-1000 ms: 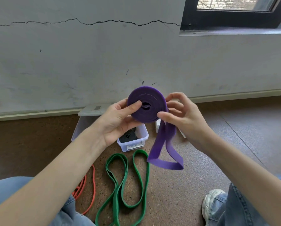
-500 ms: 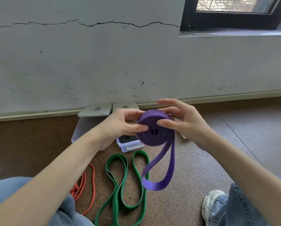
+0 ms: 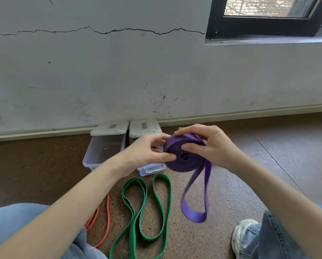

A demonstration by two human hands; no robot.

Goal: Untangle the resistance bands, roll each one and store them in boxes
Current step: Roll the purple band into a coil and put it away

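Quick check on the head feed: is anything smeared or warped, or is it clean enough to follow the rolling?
Head view: the hanging tail of the purple band is motion-blurred; its roll and both hands, left hand and right hand, stay fairly sharp; wide-angle bends the baseboard; soft daylight, no glare.

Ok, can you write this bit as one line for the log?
step: rolling purple band | left hand: holds roll | right hand: holds roll | tail: hanging loose | green band: on floor, unrolled
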